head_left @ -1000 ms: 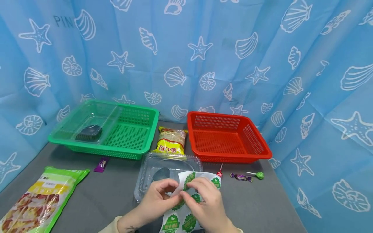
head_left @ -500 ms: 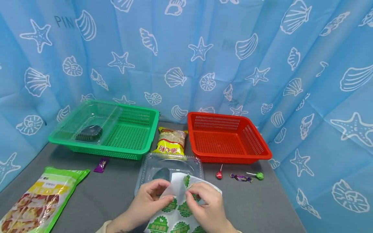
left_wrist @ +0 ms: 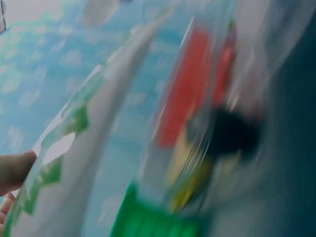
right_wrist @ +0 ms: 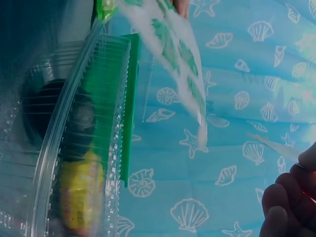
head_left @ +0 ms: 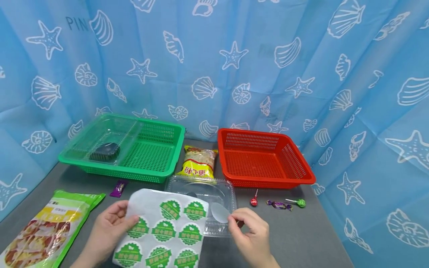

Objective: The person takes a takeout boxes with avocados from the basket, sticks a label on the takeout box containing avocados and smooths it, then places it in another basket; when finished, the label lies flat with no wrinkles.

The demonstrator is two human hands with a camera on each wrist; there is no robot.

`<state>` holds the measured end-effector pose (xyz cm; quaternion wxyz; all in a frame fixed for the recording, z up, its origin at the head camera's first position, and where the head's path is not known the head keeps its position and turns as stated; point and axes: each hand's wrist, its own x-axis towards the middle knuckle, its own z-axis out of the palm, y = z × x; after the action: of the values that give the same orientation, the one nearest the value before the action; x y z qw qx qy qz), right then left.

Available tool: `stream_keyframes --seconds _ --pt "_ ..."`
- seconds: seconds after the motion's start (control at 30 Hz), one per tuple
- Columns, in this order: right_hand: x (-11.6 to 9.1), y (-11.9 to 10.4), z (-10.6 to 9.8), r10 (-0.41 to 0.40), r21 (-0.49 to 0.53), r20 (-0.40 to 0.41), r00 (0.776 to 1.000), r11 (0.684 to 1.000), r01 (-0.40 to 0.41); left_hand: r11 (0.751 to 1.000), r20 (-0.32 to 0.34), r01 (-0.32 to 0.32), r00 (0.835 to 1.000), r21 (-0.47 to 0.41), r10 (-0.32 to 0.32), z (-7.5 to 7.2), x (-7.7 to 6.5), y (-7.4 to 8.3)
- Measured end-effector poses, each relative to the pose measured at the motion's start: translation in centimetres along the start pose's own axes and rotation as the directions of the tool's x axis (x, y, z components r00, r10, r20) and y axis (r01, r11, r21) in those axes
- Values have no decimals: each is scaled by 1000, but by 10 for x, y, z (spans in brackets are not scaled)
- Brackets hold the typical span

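Plainly, the left hand (head_left: 107, 229), thumb over the face and fingers bent behind, pinches the left edge of the sheet (head_left: 165, 231), which hangs at the lower centre of the frame with rows of green labels; the right hand (head_left: 249, 230), at lower right of centre, pinches a pale sticker (head_left: 219, 212) between thumb and forefinger, its other fingers curled in; the sticker is apart from the sheet, just beside its right edge. Behind both is the clear box (head_left: 214, 232); the red basket (head_left: 264, 182) is right of centre, the green basket (head_left: 175, 160) at centre left.
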<state>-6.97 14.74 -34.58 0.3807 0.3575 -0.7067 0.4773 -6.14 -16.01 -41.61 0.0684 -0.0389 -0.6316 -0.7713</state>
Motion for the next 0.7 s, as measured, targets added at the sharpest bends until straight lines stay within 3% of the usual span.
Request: stream_keyframes --seconds 0.07,0.13,0.2,0.27,0.37,0.43,0.47,0.63,0.7 --pt "-1 1 -1 13 -2 -2 1000 1000 -13 998 -103 57 993 38 -53 -24 1 8" --pt "-3 2 -1 22 -10 -3 1000 1000 -22 987 -200 133 973 87 -114 -49 2 16" --pt "-4 3 -1 30 -21 -4 1000 999 -30 966 -270 187 953 181 -134 -74 2 21" --pt "-5 4 -1 34 -30 -5 999 999 -34 913 -303 223 946 340 -118 -97 1 23" --pt "-6 4 0 34 -36 -10 999 999 -35 773 -328 292 938 563 -116 -120 -2 22" --pt "-6 5 0 30 -35 -11 999 999 -31 694 -319 332 935 639 -153 -128 -3 19" --pt "-7 6 0 26 -31 -12 1000 999 -26 672 -310 353 932 651 -189 -129 -2 17" --pt "-9 7 1 18 -26 -9 1000 999 -18 647 -234 419 905 637 -356 -123 3 7" --pt "-10 8 2 19 -30 -6 1000 999 -20 614 -232 436 893 658 -385 -119 5 4"
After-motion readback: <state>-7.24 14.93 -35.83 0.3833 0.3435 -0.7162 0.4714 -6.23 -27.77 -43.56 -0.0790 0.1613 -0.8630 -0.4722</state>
